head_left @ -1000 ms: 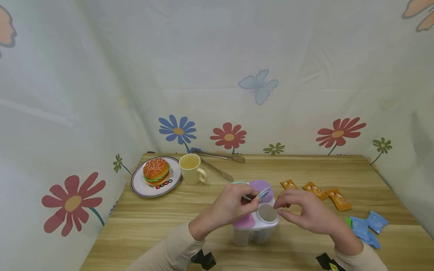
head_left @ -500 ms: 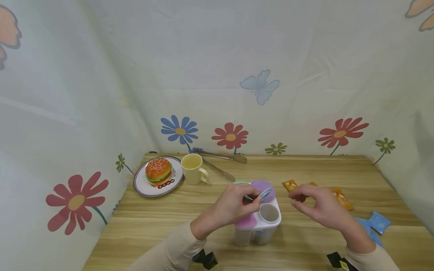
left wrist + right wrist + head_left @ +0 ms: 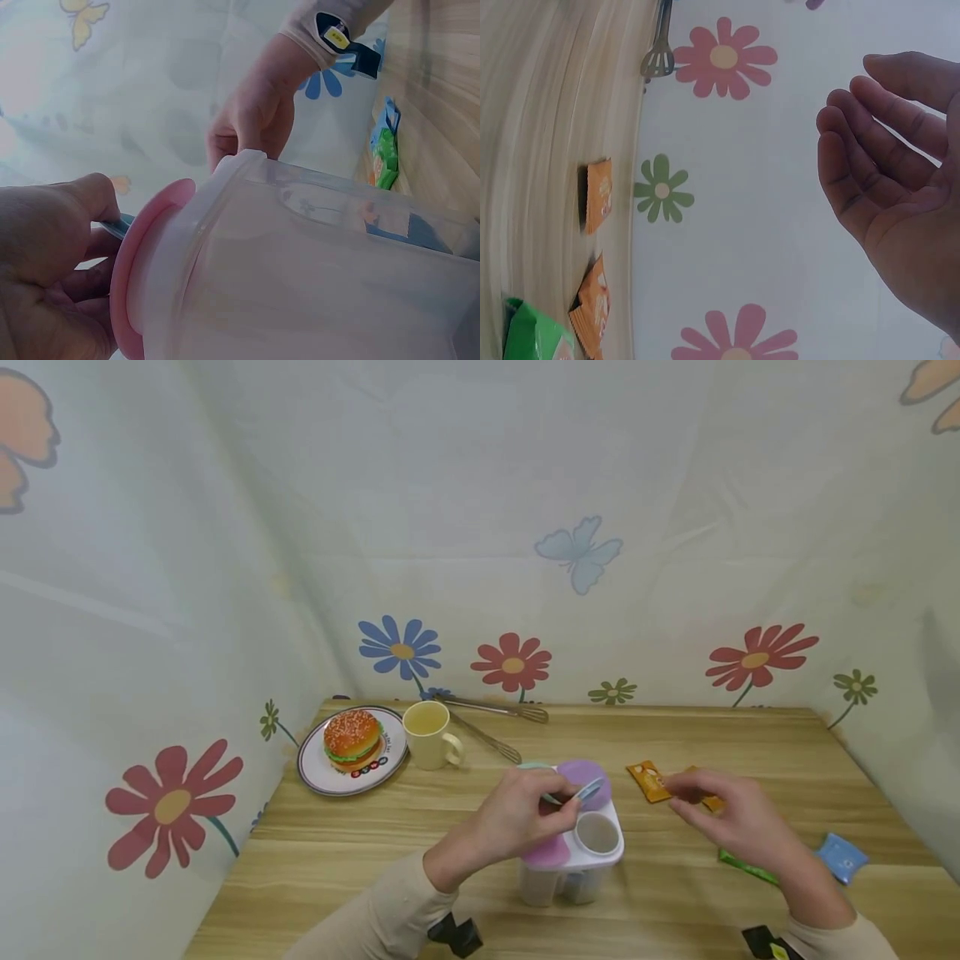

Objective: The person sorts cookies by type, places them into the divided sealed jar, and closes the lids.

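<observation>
A clear container (image 3: 538, 887) with a white top frame stands mid-table. Pink (image 3: 547, 852), purple (image 3: 583, 777) and mint lids cover compartments; one round opening (image 3: 597, 833) at its right is uncovered. My left hand (image 3: 517, 812) pinches a light blue lid (image 3: 590, 790) between thumb and fingers, tilted just above the top. The left wrist view shows that hand (image 3: 52, 262) beside the pink lid (image 3: 150, 255). Right of the container, my right hand (image 3: 738, 817) hovers with loosely bent fingers, holding nothing. In the right wrist view its fingers (image 3: 870, 150) are plainly apart from anything.
Orange packets (image 3: 648, 782) lie beyond the right hand, with a green packet (image 3: 748, 866) and a blue packet (image 3: 842, 857) near its forearm. A plate (image 3: 311, 768) with a toy burger (image 3: 352, 739), a yellow mug (image 3: 427, 739) and two whisks (image 3: 495, 746) sit at back left.
My right hand has moved away from the container's uncovered opening, rightward over the packets. The left hand keeps the light blue lid in nearly the same place.
</observation>
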`<state>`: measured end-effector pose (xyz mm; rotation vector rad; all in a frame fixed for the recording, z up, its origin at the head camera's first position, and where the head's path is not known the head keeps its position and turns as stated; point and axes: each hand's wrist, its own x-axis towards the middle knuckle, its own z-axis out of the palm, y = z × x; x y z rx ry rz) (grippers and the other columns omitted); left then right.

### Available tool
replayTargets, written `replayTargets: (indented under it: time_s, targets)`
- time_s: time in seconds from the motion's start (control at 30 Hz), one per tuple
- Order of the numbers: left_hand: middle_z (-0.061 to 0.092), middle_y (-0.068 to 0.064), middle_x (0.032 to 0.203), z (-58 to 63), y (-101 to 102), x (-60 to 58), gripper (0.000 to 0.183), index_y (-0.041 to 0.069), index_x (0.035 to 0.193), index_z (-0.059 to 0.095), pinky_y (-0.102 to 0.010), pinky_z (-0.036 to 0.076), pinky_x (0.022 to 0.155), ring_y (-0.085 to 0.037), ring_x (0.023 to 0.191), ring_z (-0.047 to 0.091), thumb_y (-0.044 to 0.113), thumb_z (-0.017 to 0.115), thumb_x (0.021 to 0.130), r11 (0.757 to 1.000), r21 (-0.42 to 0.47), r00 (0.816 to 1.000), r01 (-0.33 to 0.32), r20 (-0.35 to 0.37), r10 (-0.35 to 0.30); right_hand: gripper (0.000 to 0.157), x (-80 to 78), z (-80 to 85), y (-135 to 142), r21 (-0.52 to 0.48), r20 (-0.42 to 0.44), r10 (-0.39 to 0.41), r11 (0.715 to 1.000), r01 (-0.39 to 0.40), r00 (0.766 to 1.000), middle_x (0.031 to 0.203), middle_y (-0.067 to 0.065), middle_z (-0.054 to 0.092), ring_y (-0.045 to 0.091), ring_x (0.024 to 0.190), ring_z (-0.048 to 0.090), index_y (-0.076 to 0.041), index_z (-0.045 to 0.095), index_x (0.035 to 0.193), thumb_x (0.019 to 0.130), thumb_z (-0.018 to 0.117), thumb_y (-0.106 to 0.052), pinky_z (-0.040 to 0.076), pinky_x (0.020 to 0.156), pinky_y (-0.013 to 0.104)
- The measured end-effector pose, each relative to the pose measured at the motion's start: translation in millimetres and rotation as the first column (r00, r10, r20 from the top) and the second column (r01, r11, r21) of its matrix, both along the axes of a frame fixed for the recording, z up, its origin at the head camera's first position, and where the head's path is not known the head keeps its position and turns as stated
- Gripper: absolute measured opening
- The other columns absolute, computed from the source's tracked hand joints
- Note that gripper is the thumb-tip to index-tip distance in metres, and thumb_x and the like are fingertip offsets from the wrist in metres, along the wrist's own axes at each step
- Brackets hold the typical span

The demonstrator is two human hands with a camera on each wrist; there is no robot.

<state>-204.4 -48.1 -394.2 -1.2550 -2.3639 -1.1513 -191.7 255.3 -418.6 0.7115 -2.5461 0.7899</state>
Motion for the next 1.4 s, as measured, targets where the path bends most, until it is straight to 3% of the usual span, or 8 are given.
replayTargets:
  time_s: [0.37, 0.67, 0.9, 1.4]
  targets:
    - [0.071, -0.004, 0.083, -2.4, 0.9, 1.8, 0.004, 0.005, 0.088, 0.071, -0.007, 0.053, 0.067, -0.002, 0.076, 0.063, 0.006, 0.068, 0.086, 1.0, 0.0, 0.999, 0.001, 0.038, -0.001, 0.019, 5.2, -4.3, 15.2, 0.005, -0.007, -0.084, 0.996, 0.084, 0.996, 0.089, -0.007, 0.071, -0.003, 0.078, 0.061, -0.018, 0.072, 0.095, 0.08, 0.078, -0.009, 0.055, 0.066, 0.021]
    - [0.071, -0.004, 0.083, -3.1, 2.1, 2.3, 0.004, 0.005, 0.086, 0.071, -0.007, 0.052, 0.067, -0.002, 0.076, 0.063, 0.006, 0.067, 0.086, 1.0, 0.006, 1.0, 0.007, 0.02, -0.007, 0.017, 9.5, -6.6, 32.6, 0.003, 0.057, -0.161, 0.987, 0.161, 0.985, 0.093, -0.004, 0.072, -0.005, 0.082, 0.059, -0.015, 0.072, 0.098, 0.082, 0.077, -0.011, 0.054, 0.068, 0.017]
    - [0.07, -0.004, 0.083, -2.9, 1.8, 1.8, 0.004, 0.005, 0.087, 0.071, -0.008, 0.053, 0.067, -0.002, 0.077, 0.063, 0.007, 0.068, 0.086, 1.0, -0.004, 0.998, -0.001, 0.055, 0.002, 0.018, 7.7, -11.4, 44.4, -0.028, 0.048, -0.175, 0.984, 0.177, 0.983, 0.092, 0.003, 0.074, -0.007, 0.083, 0.059, -0.013, 0.072, 0.099, 0.082, 0.076, -0.008, 0.05, 0.069, 0.009]
    - [0.071, -0.006, 0.084, 0.7, 0.8, 1.2, 0.005, 0.003, 0.088, 0.071, -0.006, 0.052, 0.067, -0.004, 0.078, 0.066, 0.006, 0.068, 0.086, 1.0, 0.0, 0.998, -0.003, 0.066, 0.003, 0.02, 5.3, -25.4, 65.8, 0.006, 0.111, -0.244, 0.97, 0.245, 0.963, 0.094, 0.008, 0.073, -0.009, 0.08, 0.057, -0.007, 0.07, 0.103, 0.084, 0.075, -0.011, 0.053, 0.064, 0.019]
